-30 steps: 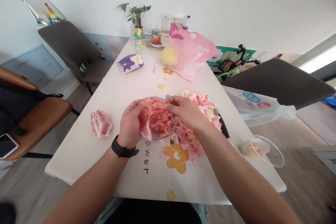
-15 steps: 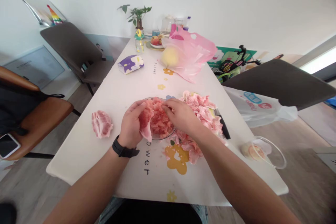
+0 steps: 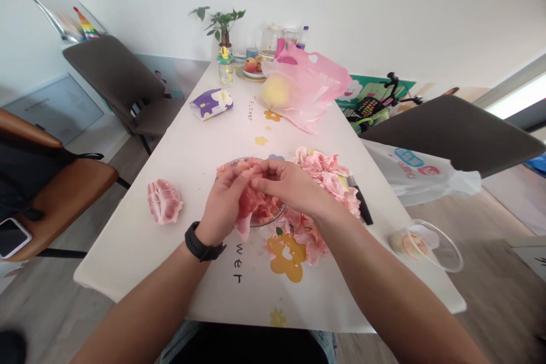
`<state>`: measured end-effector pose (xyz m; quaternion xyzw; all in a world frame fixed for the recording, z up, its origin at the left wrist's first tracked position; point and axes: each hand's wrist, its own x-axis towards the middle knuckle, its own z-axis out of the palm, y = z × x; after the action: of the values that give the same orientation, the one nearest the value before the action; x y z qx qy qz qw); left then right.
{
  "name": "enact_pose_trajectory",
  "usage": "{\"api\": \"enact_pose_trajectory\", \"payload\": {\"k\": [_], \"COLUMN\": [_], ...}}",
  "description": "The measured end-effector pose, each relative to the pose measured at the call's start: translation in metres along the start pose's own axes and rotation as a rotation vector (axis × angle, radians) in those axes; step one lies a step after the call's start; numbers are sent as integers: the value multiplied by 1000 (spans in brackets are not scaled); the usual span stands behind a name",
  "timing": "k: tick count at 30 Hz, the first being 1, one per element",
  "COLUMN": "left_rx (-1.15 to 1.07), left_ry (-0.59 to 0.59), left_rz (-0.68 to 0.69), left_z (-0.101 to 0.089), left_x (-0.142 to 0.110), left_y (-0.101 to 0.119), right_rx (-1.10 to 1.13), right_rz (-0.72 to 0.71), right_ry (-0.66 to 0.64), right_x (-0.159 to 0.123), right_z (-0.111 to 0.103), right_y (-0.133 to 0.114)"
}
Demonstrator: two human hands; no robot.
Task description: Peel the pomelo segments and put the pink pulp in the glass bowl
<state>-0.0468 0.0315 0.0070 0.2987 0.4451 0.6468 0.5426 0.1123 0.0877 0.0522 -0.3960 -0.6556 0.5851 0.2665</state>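
Note:
My left hand (image 3: 220, 207), with a black watch at the wrist, is closed around a pink pomelo segment (image 3: 243, 226) whose pale membrane hangs below the fingers. Meeting it from the other side, my right hand (image 3: 294, 186) pinches the same segment with thumb and fingers; the fingertips partly hide the contact. Both hands are above a clear glass bowl (image 3: 261, 226) full of loose pomelo flesh (image 3: 269, 211). A heap of peeled membranes (image 3: 326, 176) lies right of the bowl, partly behind my right forearm. On the left rests a larger unpeeled-membrane pomelo chunk (image 3: 164, 202).
A black-handled knife (image 3: 362, 205) lies beside the membranes. Further back are a tissue pack (image 3: 211, 104), a pink plastic bag (image 3: 318, 85) with a yellow round fruit, a bottle (image 3: 226, 71) and a potted plant (image 3: 224, 28). A clear plastic container (image 3: 435, 245) sits at the right edge.
My right hand has moved left from over the bowl to the segment in my left hand. The left hand has turned and shifted slightly right, and the hands now meet.

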Motion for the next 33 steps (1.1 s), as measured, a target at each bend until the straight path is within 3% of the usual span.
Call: {"api": "enact_pose_trajectory", "payload": {"k": [3,6,13,18,22,33], "left_rx": [-2,-17,-63,-40,63,437], "left_ry": [-96,-121,-111,-16,-56,-296], "left_rz": [-23,-43,-70,-65,-63,-262], "left_z": [-1,-3,-2,-1,-1,1], "left_x": [0,0,0,2,0,-7], "left_y": [1,2,2,5,7,15], "right_rx": [130,325,546,682,659,275], "right_rz": [83,135,197,130,167,260], "right_ry": [9,8,105,216,218,206], "right_x": [0,1,3,5,4,0], "right_z": [-2,1,10,18,15,-4], "right_y": [5,9,16,22,20,7]}}
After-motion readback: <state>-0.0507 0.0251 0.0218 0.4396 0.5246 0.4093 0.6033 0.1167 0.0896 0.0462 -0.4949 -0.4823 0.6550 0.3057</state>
